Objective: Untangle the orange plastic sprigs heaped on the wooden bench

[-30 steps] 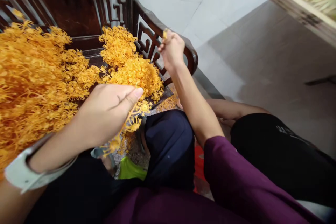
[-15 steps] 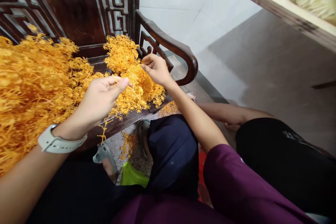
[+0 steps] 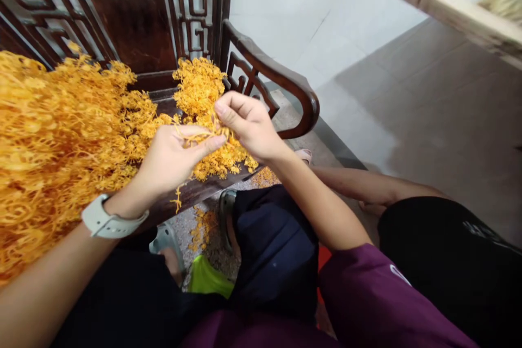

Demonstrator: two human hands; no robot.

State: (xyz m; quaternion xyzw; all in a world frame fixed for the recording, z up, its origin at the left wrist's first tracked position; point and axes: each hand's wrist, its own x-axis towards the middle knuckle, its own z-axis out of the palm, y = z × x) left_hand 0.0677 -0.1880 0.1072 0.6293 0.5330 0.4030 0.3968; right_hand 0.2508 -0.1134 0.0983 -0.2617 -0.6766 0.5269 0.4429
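Observation:
Between thumb and fingers, my left hand pinches a thin orange branched sprig, which looks like plastic. My right hand is closed in a pinch at the sprig's far end, close to the left fingertips. Its fingers partly hide what they grip. Behind and below both hands lies a smaller pile of similar orange sprigs on a dark wooden bench. A much larger orange heap covers the bench at the left. One loose piece hangs over the bench's front edge.
A curved wooden armrest closes the bench's right end. Orange scraps and a bright green object are on the floor near my feet. Another person's leg extends in from the right. A wooden board juts in at upper right.
My right hand has come from beside the small pile to the left hand, and their fingertips are now close together at the sprig. The view has shifted slightly.

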